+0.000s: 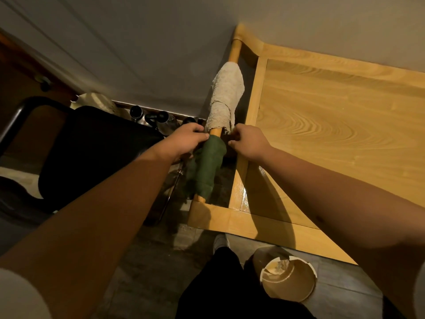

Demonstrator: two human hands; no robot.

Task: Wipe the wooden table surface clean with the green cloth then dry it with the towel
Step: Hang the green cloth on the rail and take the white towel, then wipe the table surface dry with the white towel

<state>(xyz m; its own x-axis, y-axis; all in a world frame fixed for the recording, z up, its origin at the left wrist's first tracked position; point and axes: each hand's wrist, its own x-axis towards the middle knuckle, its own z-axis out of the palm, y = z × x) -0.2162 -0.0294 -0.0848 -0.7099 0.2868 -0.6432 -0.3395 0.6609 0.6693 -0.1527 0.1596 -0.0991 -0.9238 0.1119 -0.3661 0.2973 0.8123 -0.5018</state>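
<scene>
Both grips, left hand point(184, 140) and right hand point(247, 141), pinching dark green cloth point(208, 166) draped over wooden rail point(234, 52) beside beige towel point(226, 97).

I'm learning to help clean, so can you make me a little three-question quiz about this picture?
1. True or false: the green cloth hangs on the wooden rail at the table's end.
2. Which hangs farther from the person? A) the green cloth B) the beige towel
3. Fill in: the left hand and right hand both reach toward the top of the green ____.

Key: 1 true; 2 B; 3 cloth.
</scene>
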